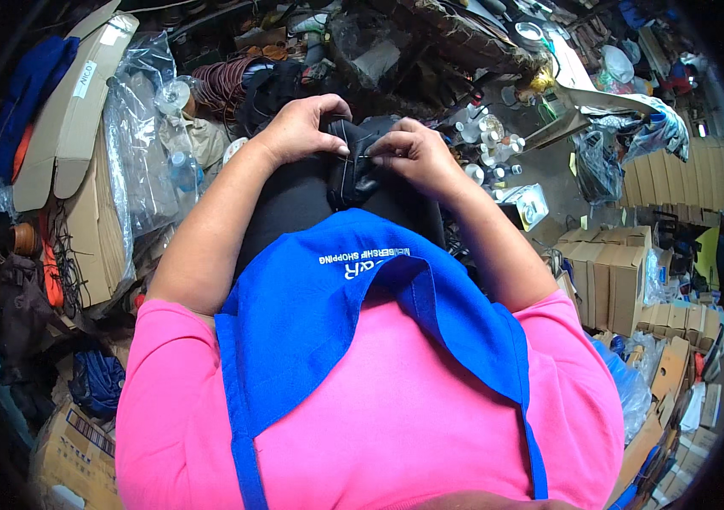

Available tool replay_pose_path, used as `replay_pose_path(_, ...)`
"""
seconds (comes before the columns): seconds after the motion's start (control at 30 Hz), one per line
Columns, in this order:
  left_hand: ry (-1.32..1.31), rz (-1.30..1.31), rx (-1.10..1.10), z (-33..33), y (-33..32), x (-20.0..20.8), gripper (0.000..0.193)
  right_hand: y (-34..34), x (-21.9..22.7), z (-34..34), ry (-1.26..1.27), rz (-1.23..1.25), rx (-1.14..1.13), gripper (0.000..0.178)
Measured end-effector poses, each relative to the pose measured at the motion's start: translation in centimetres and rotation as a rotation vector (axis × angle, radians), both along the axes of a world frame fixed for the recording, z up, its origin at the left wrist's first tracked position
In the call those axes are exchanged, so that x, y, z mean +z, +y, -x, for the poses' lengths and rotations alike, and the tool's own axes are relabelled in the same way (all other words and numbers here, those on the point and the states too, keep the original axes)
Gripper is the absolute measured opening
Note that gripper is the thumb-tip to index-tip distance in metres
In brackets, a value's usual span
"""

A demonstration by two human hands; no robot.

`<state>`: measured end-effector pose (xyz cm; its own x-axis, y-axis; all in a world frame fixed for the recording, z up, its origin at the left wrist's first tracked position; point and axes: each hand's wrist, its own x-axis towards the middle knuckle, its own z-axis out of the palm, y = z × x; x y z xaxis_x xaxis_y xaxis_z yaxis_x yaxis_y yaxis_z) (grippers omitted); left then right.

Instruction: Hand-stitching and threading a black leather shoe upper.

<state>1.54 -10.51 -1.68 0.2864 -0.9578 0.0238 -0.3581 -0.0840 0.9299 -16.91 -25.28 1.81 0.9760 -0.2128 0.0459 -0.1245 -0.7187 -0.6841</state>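
A black, shiny leather-like piece rests on my dark-clad lap, just beyond the blue apron. My left hand pinches its left edge between thumb and curled fingers. On the other side, my right hand is closed at its right edge, fingertips pressed together. A short, thin, pale line runs between the two sets of fingertips; whether it is thread, a needle or a seam I cannot tell. The piece's far part is dark and blends into the clutter behind it.
Flattened cardboard and clear plastic wrapping stand at the left. Several white-capped bottles cluster beyond my right hand. Cardboard boxes are stacked at the right. A coil of reddish cord lies at the far left.
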Motion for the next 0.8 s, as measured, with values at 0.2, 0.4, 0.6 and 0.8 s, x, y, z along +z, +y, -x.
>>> replay_pose_path(0.2, -0.013, -0.029, 0.044, 0.2, 0.0, 0.0, 0.045, -0.8, -1.1, -1.0, 0.0, -0.09, 0.065, 0.015)
replay_pose_path(0.4, -0.183, 0.104, 0.052, 0.1, 0.4, -0.1, 0.039, 0.4, -1.5, -1.5, -0.092, 0.071, 0.097, 0.014)
replay_pose_path(0.6, -0.299, 0.147, 0.257, 1.4, 4.7, 0.3, 0.033, 1.3, -2.0, 1.3, -0.213, 0.294, 0.064, 0.035)
replay_pose_path(0.8, -0.243, 0.111, 0.394, 4.8, 6.6, 2.1, 0.025, 0.7, -2.0, 1.4, -0.093, 0.233, 0.067, 0.038)
